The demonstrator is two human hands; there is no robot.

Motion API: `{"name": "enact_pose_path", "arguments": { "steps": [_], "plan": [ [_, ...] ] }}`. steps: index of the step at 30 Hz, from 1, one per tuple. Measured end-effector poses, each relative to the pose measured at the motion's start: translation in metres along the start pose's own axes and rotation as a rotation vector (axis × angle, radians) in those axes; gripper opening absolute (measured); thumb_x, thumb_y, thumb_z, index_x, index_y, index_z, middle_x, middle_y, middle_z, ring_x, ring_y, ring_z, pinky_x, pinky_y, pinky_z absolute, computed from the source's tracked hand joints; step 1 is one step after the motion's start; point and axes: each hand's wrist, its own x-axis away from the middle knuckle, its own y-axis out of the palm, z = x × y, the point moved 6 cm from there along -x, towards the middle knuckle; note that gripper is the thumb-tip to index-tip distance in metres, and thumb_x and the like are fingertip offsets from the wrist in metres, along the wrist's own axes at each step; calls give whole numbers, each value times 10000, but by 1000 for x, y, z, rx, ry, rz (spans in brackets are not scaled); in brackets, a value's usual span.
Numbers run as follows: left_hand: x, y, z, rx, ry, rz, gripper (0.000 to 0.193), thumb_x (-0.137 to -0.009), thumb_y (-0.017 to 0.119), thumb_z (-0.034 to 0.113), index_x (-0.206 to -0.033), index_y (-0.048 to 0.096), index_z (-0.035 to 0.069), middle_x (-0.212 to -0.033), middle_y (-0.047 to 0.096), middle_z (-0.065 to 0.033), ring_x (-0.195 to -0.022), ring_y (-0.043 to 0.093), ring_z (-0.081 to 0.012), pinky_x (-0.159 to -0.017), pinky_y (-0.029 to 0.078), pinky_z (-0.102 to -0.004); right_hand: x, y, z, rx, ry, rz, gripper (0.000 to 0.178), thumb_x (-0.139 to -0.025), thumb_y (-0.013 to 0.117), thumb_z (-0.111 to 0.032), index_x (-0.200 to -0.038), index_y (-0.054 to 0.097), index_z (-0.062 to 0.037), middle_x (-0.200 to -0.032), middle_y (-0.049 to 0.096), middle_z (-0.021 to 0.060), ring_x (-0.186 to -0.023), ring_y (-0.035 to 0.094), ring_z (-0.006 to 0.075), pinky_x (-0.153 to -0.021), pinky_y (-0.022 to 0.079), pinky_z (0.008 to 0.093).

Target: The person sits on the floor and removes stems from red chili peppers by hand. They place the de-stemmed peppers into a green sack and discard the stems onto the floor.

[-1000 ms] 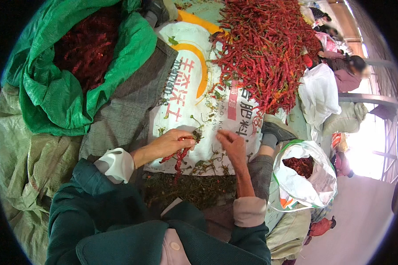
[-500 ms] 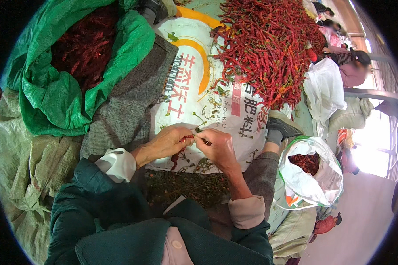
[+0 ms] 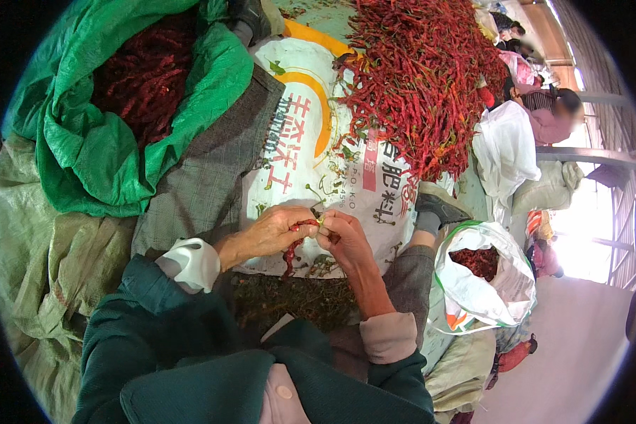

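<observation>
Between my legs, above a white printed sack [image 3: 268, 244], both hands meet over red chili peppers. My left hand [image 3: 279, 230] is closed around dried chili peppers [image 3: 292, 256], some of which hang below its fingers. Thumb and fingers of my right hand [image 3: 346, 237] pinch the pale green stem [image 3: 320, 220] at the end of one chili, touching my left fingertips. Loose stems and bits of leaf lie scattered on the sack around the hands.
A large heap of red chilies [image 3: 424, 85] lies ahead to the right. At the left stands an open green sack [image 3: 71, 169] with dark red chilies inside. On the right is a white bag [image 3: 502, 297] holding chilies. Several people sit along the far right.
My hands stay together, and the right has shifted slightly down. A pale green stem now shows at its fingertips, and more of the red chilies shows in the left hand. The view has shifted a little.
</observation>
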Motion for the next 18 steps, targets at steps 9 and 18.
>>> {"name": "enact_pose_path", "arguments": {
  "steps": [9,18],
  "plan": [
    [1,-24,-30,861,-444,263,198,-892,509,194,-878,598,18,-757,586,0,-674,503,-35,-635,412,-185,-34,-37,-57,1060,-353,307,203,-746,594,-193,-897,630,-62,-757,637,70,-656,608,173,-562,443,284],
    [4,-18,-41,769,-523,353,190,-875,539,194,-863,612,19,-758,587,7,-644,508,-40,-595,415,-185,-112,-64,-106,1432,-835,754,136,-710,604,-158,-835,638,-116,-1033,572,102,-832,582,271,-692,446,376]
  ]
}}
